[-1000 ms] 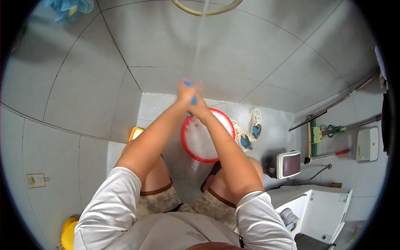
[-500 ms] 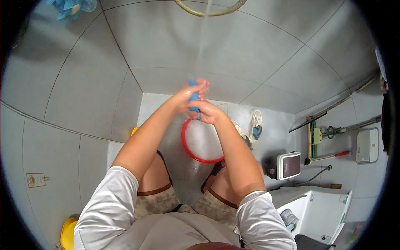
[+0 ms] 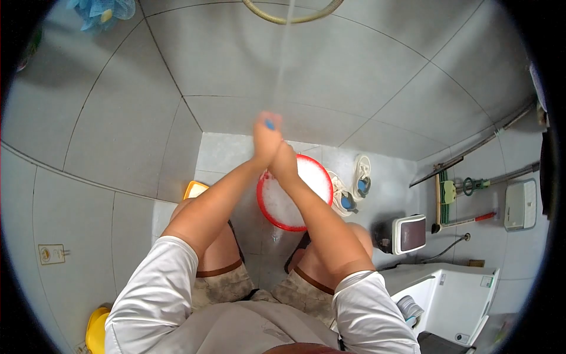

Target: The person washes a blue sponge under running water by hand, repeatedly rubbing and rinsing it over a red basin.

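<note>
Just past the tub [image 3: 288,228], our left hand [image 3: 266,140] grips a blue thing [image 3: 269,124]. Our right hand [image 3: 284,160] presses against it, but we can't see its fingers. Water [image 3: 283,65] could make the blue thing slip and drop.

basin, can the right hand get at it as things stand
Probably yes: the right hand appears over the far edge of the basin, nothing visible between, though it's up against the left hand, which grips a blue thing.

both arms [image 3: 221,192] outstretched, fingers [image 3: 277,120] close together
</note>
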Demonstrator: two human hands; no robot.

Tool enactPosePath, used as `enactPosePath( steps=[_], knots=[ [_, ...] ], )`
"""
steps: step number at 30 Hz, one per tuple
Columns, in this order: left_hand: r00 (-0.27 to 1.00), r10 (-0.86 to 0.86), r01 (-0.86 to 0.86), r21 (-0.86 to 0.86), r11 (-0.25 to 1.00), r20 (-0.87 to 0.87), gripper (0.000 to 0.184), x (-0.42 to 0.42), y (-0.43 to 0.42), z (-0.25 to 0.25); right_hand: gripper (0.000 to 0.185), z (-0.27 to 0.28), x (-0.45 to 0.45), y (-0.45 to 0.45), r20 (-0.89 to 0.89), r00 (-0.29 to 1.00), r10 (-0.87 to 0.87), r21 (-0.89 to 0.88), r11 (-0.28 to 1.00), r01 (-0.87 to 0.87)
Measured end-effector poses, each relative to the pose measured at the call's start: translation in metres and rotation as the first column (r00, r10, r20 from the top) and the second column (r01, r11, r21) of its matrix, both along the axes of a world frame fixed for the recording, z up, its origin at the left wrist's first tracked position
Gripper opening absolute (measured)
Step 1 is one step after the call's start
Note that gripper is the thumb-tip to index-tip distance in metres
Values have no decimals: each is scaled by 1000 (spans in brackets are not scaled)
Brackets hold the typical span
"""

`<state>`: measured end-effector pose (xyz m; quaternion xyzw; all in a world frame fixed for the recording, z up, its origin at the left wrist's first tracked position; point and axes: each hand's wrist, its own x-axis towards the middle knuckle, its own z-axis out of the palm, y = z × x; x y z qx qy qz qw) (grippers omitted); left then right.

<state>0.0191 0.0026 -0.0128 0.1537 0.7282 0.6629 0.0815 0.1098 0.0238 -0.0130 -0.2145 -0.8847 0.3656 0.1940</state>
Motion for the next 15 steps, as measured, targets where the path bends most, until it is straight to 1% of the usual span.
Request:
enactPosePath(
  steps=[2, 4, 5, 6, 7, 8, 10, 11, 13, 14, 15],
  knots=[
    [1000, 2, -2, 0, 1000, 9, 20, 7, -1, 8, 23, 8, 4, -2, -17, 1000, -13, 5, 1000, 13],
    [993, 66, -67, -12, 998, -97, 30, 6, 2, -1, 21, 3, 3, 0, 33, 999, -41, 46, 998, 40],
    [993, 66, -67, -13, 998, -98, 30, 5, 3, -6, 21, 1, 2, 1, 32, 999, -41, 45, 998, 40],
    [995, 95, -94, -31, 995, 15, 36, 12, -1, 12, 21, 2, 0, 3, 28, 996, -88, 76, 993, 85],
    [984, 124, -119, -51, 992, 127, 43, 14, -2, 17, 21, 3, -2, 4, 24, 991, -134, 108, 986, 131],
    [984, 124, -119, -51, 992, 127, 43, 15, -2, 22, 21, 4, -3, 4, 24, 991, -134, 108, 986, 131],
    [981, 78, -80, 6, 997, 180, 57, 10, 1, 14, 25, 5, -4, 3, -89, 992, -92, -19, 996, 91],
    [980, 78, -80, 6, 997, 181, 57, 6, 3, 10, 25, 6, -5, 4, -89, 992, -92, -19, 996, 91],
    [978, 1, -21, 94, 995, 210, 48, -7, 5, 5, 26, 2, -8, 10, -93, 996, 15, -139, 990, -27],
    [978, 1, -21, 95, 995, 211, 48, -15, 3, 2, 26, 1, -8, 17, -92, 996, 15, -138, 990, -27],
    [927, -155, 109, 151, 983, 340, 47, -20, -3, 13, 27, 10, -7, 27, -35, 983, 180, -522, 836, -171]
  ],
)
